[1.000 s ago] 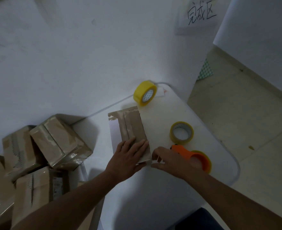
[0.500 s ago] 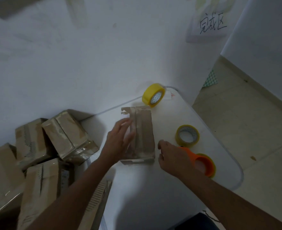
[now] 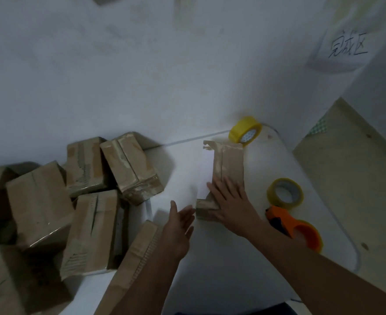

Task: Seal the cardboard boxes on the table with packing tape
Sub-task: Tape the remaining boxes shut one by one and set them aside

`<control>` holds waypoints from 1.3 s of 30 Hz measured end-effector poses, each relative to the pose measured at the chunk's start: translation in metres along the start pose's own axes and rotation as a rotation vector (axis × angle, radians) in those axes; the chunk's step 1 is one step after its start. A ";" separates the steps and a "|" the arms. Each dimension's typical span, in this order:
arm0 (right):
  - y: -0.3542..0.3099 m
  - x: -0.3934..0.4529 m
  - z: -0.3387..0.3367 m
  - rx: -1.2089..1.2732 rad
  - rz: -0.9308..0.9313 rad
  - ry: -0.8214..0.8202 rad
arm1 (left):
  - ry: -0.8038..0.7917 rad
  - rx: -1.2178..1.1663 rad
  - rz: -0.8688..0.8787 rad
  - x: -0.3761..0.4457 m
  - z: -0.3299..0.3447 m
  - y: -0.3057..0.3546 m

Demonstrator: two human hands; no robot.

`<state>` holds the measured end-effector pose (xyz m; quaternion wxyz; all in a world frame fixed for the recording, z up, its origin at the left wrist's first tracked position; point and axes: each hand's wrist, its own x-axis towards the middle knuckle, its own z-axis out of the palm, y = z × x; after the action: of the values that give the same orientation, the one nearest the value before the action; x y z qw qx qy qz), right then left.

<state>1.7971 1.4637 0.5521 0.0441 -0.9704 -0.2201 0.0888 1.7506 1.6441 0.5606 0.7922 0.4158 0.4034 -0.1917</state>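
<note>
Head view: pressing a cardboard box [image 3: 229, 164] flat on the white table [image 3: 233, 258].

Lying lengthwise mid-table, taped along its top seam, under the right hand [image 3: 231, 204], fingers straight and spread on its near end. Hovering just beside the near left corner, the left hand [image 3: 180, 226], palm turned inward, fingers relaxed and holding nothing. Standing on edge by the wall, a yellow tape roll [image 3: 245, 132]; lying flat to the right, a clear tape roll [image 3: 285, 193]; nearer, an orange tape dispenser [image 3: 297, 228]. Piling up at left, more taped boxes [image 3: 92, 189].
</note>
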 end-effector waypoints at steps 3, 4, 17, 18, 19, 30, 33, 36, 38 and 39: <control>-0.005 -0.007 0.006 -0.061 0.024 0.052 | 0.020 0.017 0.041 0.000 -0.001 0.002; -0.008 -0.010 0.008 -0.064 0.031 0.072 | 0.022 0.022 0.073 0.000 -0.001 0.002; -0.019 -0.024 0.017 -0.069 0.064 0.114 | 0.037 0.269 0.401 0.022 -0.010 -0.012; -0.018 -0.024 0.017 -0.067 0.067 0.114 | 0.017 0.275 0.396 0.025 -0.008 -0.013; -0.018 -0.024 0.017 -0.065 0.068 0.116 | -0.002 0.277 0.392 0.027 -0.007 -0.015; -0.019 -0.022 0.019 -0.073 0.070 0.141 | -0.041 0.264 0.324 0.039 -0.002 -0.026; -0.020 -0.023 0.019 -0.079 0.083 0.113 | -0.005 0.364 0.324 0.051 -0.001 -0.026; -0.019 -0.023 0.018 -0.090 0.085 0.103 | 0.091 0.540 0.307 0.061 -0.002 -0.020; -0.018 -0.023 0.018 -0.090 0.083 0.105 | 0.136 0.578 0.322 0.058 -0.007 -0.017; -0.017 -0.023 0.018 -0.089 0.082 0.111 | 0.141 0.602 0.351 0.052 -0.011 -0.015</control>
<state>1.7665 1.4703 0.5403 0.0092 -0.9830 -0.1812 0.0268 1.7671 1.6459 0.5078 0.6252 0.7060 0.3047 -0.1337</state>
